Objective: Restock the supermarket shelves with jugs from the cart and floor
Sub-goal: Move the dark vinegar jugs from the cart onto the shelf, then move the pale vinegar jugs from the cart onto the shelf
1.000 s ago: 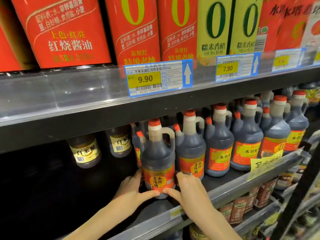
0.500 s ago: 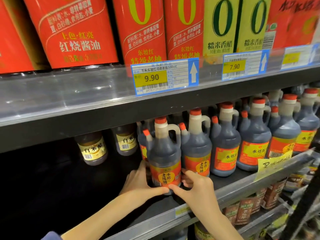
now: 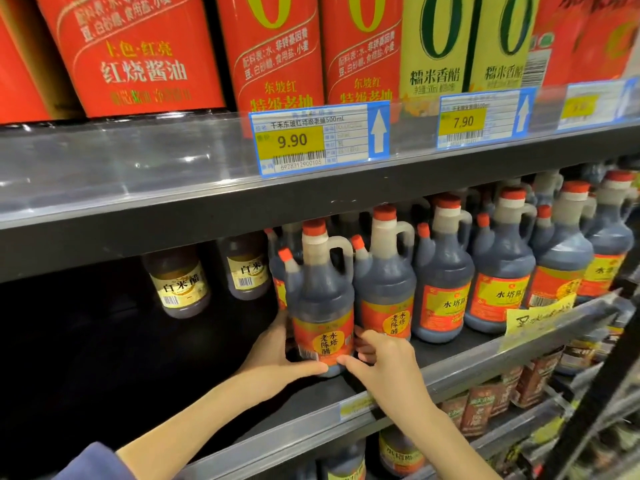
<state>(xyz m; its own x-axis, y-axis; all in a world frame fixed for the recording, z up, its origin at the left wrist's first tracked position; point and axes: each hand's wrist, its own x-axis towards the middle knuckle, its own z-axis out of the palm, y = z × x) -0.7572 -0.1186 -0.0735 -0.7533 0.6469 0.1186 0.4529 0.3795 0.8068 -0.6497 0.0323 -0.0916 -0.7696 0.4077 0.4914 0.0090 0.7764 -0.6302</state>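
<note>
The dark jug with a red cap stands upright near the front of the shelf, at the left end of its row, between both grips. The left grip wraps its lower left side, thumb across the base. The right grip curls round its right side, fingers tucked against the neighbouring jug.

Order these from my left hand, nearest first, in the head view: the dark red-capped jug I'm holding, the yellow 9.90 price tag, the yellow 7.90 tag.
1. Dark red-capped jug: gripped by the left hand.
2. Yellow 9.90 price tag: shelf edge above.
3. Yellow 7.90 tag: above, farther right.
</note>
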